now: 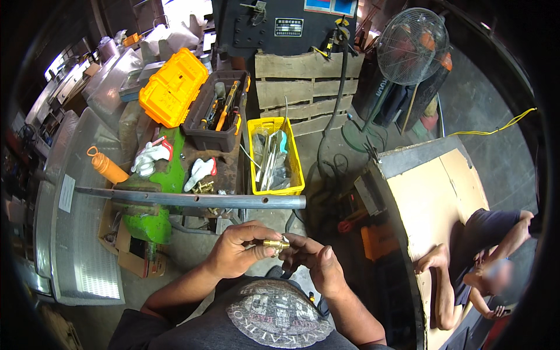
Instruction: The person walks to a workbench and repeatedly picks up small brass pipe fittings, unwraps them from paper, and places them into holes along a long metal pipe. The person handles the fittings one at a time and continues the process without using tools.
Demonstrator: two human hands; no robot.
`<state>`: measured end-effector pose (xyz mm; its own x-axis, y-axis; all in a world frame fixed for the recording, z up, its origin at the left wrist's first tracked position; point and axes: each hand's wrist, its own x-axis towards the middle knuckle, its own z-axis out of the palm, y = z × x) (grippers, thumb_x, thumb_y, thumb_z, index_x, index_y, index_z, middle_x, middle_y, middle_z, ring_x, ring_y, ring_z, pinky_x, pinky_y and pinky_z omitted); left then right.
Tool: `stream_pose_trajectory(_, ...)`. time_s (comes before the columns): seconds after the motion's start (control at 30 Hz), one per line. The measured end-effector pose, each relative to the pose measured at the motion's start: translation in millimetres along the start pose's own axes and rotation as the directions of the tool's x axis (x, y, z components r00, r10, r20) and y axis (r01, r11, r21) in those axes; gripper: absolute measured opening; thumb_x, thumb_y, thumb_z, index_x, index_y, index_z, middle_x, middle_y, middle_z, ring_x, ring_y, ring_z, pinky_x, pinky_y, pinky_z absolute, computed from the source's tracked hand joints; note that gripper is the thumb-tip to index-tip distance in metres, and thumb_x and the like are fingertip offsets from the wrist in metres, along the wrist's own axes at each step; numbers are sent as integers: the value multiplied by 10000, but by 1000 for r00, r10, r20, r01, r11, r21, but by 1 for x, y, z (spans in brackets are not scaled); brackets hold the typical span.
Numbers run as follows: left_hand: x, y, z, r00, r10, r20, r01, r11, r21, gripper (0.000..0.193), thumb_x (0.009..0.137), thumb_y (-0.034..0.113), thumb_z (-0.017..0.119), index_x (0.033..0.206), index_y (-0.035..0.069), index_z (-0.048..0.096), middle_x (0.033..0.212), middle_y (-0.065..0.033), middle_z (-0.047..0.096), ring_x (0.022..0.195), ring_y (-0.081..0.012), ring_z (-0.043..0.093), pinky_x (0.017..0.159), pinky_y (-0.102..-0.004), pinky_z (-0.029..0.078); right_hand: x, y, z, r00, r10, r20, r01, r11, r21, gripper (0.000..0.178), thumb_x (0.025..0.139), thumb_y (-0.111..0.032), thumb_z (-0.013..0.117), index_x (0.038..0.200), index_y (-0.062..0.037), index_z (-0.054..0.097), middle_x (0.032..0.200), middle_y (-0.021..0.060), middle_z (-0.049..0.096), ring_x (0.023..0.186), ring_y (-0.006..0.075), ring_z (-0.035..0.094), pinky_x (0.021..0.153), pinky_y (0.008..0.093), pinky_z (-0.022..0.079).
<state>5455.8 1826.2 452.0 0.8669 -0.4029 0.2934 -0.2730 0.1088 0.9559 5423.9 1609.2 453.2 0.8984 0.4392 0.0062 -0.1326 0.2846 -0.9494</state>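
In front of my chest, a small brass fitting [273,244] is pinched between the thumb and fingers of my left hand [238,252]. The curled fingers of my right hand [319,263] close on its right end, while that thumb stands up apart. A small whitish bit shows at that end, too small to make out. Just beyond my hands, a long grey metal pipe [233,202] with holes along it lies level across a green vise [150,220]. More brass fittings [203,187] lie in a heap behind the pipe, beside a white-and-red glove [201,173].
An orange bottle [107,166] and another glove [153,156] are left of the heap. Behind them sits an open toolbox [213,137] with an orange lid. A yellow crate [298,169] holds bagged parts. A fan [413,46] stands at the back right. Another person [484,245] reclines on cardboard at right.
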Motion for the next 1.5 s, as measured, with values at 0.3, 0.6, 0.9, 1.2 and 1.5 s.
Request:
stream_pose_trajectory(0.3, 6, -4, -2, 997, 60, 53, -64, 995, 76, 233, 862, 25, 709, 1093, 41, 689, 972, -79, 696, 853, -146, 657, 736, -270, 515, -1, -3, -2, 1000, 15, 25, -14, 1000, -9, 1014, 901, -777, 294, 1395, 101, 417, 1052, 152, 618, 894, 200, 587, 774, 303, 471)
stream_pose_trajectory(0.6, 0, -5, 5, 994, -109, 9, 108, 970, -217, 215, 886, 43, 704, 1085, 36, 622, 975, -62, 659, 903, -131, 639, 772, -269, 520, -4, -8, 0, 1000, -11, 16, 10, 1000, 4, 996, 907, -764, 319, 1404, 94, 414, 1015, 140, 610, 889, 202, 580, 780, 311, 471)
stream_pose_trajectory(0.9, 0, -6, 5, 949, -306, 78, 306, 831, -464, 202, 935, 125, 665, 1084, 16, 582, 902, -59, 667, 763, -115, 652, 651, -254, 545, -4, -4, -7, 998, -58, 30, 60, 995, -82, 966, 919, -749, 316, 1361, 94, 479, 956, 135, 627, 871, 192, 589, 770, 311, 480)
stream_pose_trajectory(1.2, -2, -11, 9, 914, -404, 27, 361, 782, -508, 171, 962, 180, 629, 998, 17, 594, 813, -57, 656, 662, -130, 654, 577, -252, 530, -2, -8, -3, 1000, -26, 5, 27, 991, -134, 1027, 875, -806, 302, 1309, 95, 537, 924, 142, 648, 836, 206, 613, 767, 327, 479)
stream_pose_trajectory(1.5, -5, -16, 26, 871, -452, -192, 274, 772, -574, 223, 961, 289, 635, 910, 75, 600, 662, -7, 591, 566, -106, 594, 508, -237, 464, 0, 2, 3, 997, -79, -10, 75, 973, -219, 918, 914, -733, 373, 1352, 62, 515, 961, 147, 656, 844, 201, 622, 754, 313, 491)
